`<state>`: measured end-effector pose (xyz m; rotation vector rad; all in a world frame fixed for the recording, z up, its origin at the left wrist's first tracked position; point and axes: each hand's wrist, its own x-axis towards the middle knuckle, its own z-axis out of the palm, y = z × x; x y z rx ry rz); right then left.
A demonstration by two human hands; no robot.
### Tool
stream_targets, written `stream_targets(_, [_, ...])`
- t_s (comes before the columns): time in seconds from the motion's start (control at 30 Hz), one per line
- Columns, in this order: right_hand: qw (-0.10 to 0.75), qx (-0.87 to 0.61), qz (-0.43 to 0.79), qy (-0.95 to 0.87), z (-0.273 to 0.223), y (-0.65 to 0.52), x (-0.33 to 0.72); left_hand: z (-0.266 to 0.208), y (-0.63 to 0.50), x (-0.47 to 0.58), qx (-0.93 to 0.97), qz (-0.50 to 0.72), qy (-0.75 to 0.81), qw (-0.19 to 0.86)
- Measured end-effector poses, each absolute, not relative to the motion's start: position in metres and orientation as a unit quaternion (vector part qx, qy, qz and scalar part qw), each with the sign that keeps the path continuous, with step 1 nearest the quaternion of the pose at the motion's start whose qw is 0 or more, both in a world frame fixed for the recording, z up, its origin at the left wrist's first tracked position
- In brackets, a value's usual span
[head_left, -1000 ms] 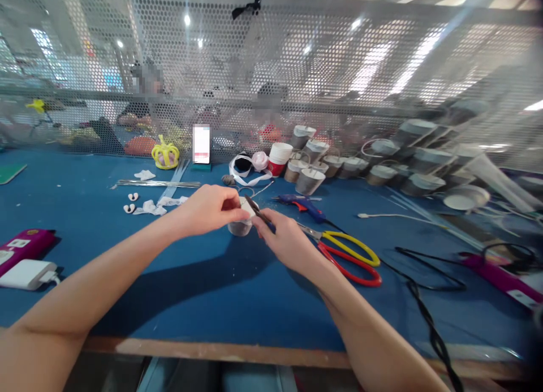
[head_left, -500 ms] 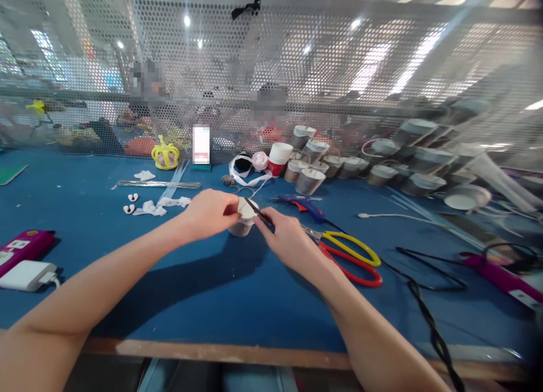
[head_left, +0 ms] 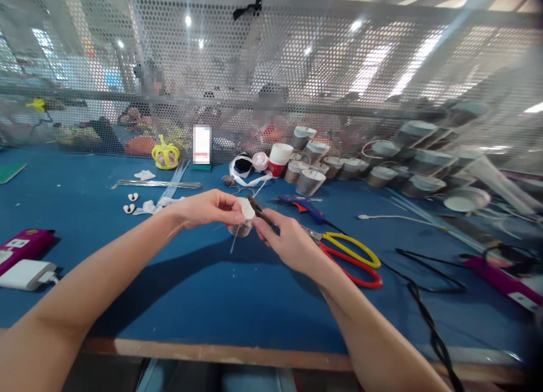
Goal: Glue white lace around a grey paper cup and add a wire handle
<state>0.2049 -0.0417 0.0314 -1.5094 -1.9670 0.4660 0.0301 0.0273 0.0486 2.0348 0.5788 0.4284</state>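
Between my hands is a small grey cup [head_left: 242,231] with a white top [head_left: 246,209], tilted slightly towards me. The thumb and fingers of my left hand [head_left: 216,207] pinch at its upper left rim. My right hand [head_left: 288,237] is closed around a dark tool that looks like pliers [head_left: 263,215]; its narrow jaws reach over the cup's right rim. A thin pale wire or strip [head_left: 233,242] slants down in front of the cup. Fingers partly cover the rim, so what the jaws touch is unclear.
Large scissors [head_left: 352,253] with red and yellow handles and a blue glue gun [head_left: 302,204] lie right. Similar grey cups [head_left: 311,181] stand behind, near a perforated screen [head_left: 220,86]. Metal rods [head_left: 159,184] and a yellow crown-shaped piece [head_left: 166,155] are left. Black cable [head_left: 428,318] crosses the right side.
My left hand has shifted slightly right and lower at the cup's rim. The cup tilts more towards me. A thin pale strip now shows in front. The tool's jaws have turned.
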Motion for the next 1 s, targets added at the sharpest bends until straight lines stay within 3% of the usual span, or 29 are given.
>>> stream_targets(0.13, [0.284,-0.632,0.077,-0.717,0.024,-0.037,0.203,0.054,0.001,0.043,0.875,0.230,0.421,0.065])
stream_targets(0.17, [0.286,-0.634,0.080,-0.714,0.024,-0.037,0.203,0.057,-0.002,0.043,0.873,0.230,0.429,0.018])
stream_targets(0.23, [0.298,-0.618,0.120,-0.717,0.026,-0.038,0.203,0.063,-0.002,0.039,0.879,0.207,0.423,0.075])
stream_targets(0.4, [0.344,-0.544,0.264,-0.718,0.036,-0.044,0.205,0.061,0.024,0.022,0.801,0.174,0.202,0.536])
stream_targets(0.5, [0.345,-0.528,0.270,-0.727,0.037,-0.045,0.205,0.051,0.031,0.023,0.731,0.146,0.129,0.654])
stream_targets(0.6, [0.321,-0.559,0.204,-0.737,0.032,-0.042,0.205,0.047,0.024,0.031,0.788,0.168,0.191,0.560])
stream_targets(0.73, [0.257,-0.656,0.062,-0.707,0.023,-0.034,0.207,0.050,0.014,0.039,0.887,0.219,0.382,0.140])
stream_targets(0.8, [0.247,-0.663,0.072,-0.703,0.021,-0.033,0.208,0.051,0.014,0.040,0.883,0.226,0.408,0.048])
stream_targets(1.0, [0.271,-0.590,0.188,-0.737,0.027,-0.039,0.206,0.053,0.025,0.033,0.840,0.233,0.360,0.333])
